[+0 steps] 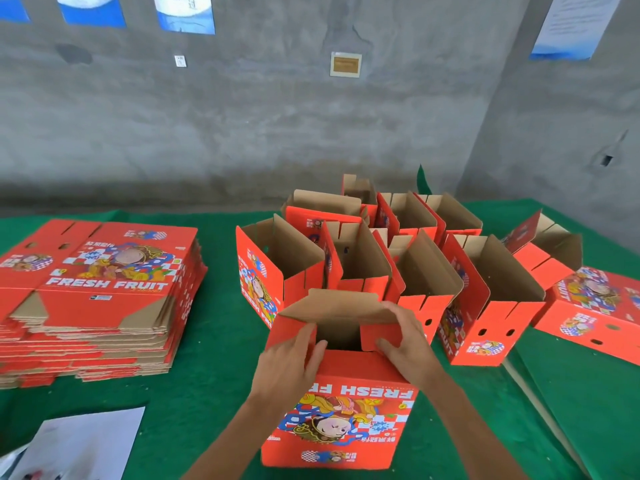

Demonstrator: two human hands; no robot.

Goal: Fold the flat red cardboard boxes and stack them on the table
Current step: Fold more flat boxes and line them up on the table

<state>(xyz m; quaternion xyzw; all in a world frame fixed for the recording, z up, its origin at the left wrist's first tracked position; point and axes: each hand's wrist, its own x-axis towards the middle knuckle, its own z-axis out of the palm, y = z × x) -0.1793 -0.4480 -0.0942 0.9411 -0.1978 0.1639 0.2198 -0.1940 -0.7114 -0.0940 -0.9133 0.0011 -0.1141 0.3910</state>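
- A table covered in green cloth fills the lower half of the frame; behind it stands a rough grey wall with blue posters along the top edge and a small plaque at upper centre.
- At left centre lies a stack of flat boxes, red, printed "FRESH FRUIT" with a cartoon figure.
- Right of centre stands a cluster of folded boxes, tops open, brown insides showing; they sit close together, several touching.
- At the far right one closed box lies on its side.
- A white sheet lies at the lower left corner.
- The box being folded stands at lower centre, just in front of the cluster, its print upside down to the camera.
- The left hand rests on the box's left top flap, fingers nearly straight, thumb at the near edge of the opening.
- The right hand grips the right top flap, fingers over it and thumb curled under its edge.
- The far flap leans in over the opening.
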